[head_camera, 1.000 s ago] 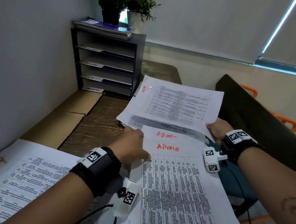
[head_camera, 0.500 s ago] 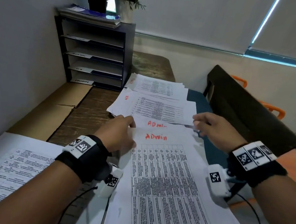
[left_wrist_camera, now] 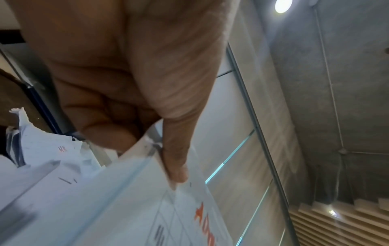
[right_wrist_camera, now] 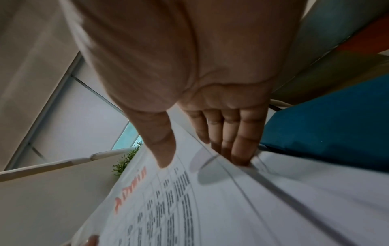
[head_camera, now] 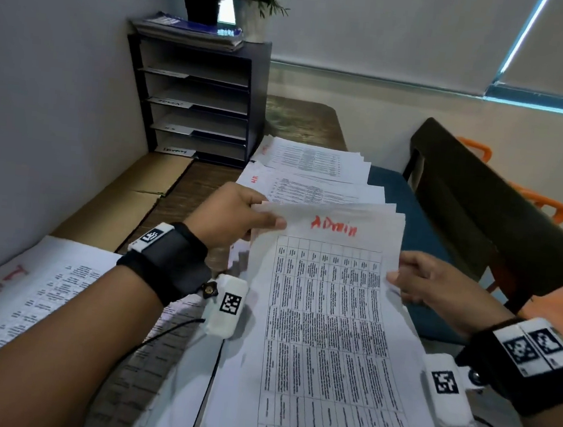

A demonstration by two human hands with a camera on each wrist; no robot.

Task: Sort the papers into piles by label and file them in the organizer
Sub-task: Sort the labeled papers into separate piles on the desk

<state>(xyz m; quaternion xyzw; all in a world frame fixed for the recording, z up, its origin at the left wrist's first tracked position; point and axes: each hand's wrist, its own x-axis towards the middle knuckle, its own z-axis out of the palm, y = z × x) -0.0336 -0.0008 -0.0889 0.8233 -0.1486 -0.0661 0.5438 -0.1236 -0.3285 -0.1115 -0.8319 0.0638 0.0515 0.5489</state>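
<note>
The Admin pile (head_camera: 331, 287) is lifted at its far end above the desk (head_camera: 303, 119), the near end low. The left hand (head_camera: 235, 215) pinches the top left corner, thumb on top. The right hand (head_camera: 437, 290) grips the right edge, thumb above, fingers under. Better to square the fanned sheets first, then carry them flat to the organizer (head_camera: 194, 101), well apart, and choose the slot by its tag.

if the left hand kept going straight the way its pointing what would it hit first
The left hand grips the top left corner of the Admin stack and points away and slightly right. Straight on, it would probably meet the HR pile on the desk first, though depth is hard to judge.
</note>
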